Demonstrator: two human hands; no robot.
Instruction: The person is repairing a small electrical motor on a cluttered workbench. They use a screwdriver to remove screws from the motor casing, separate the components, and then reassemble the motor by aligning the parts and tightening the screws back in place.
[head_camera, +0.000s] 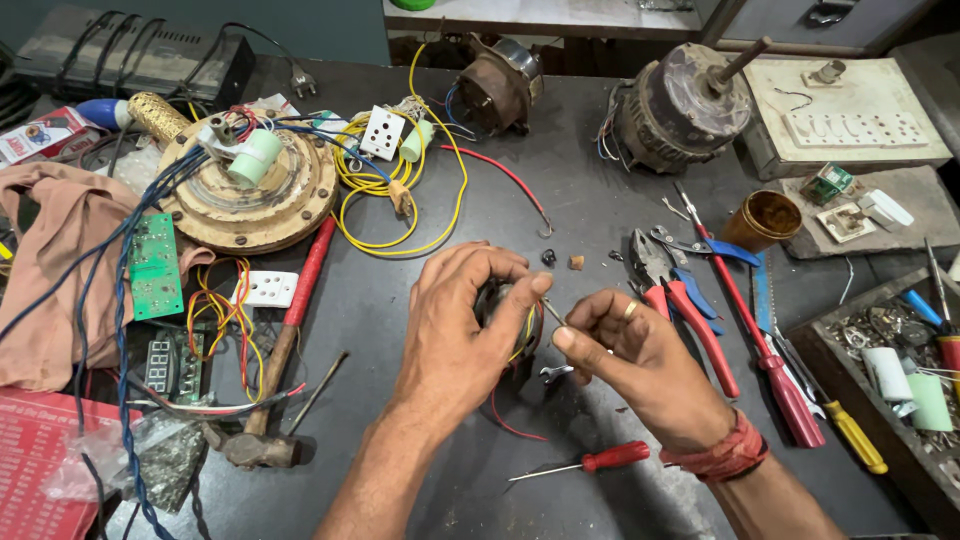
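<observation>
Gripping a small dark motor part in my left hand, just above the bench, I pinch one thin wire end between my right hand fingers; its yellow and red leads hang loose, unjoined. Pliers lie just beyond my right hand, a red screwdriver nearer me, neither blocking.

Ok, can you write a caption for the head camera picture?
Left hand holds a small dark part while right hand works beside it, above a red screwdriver.
</observation>
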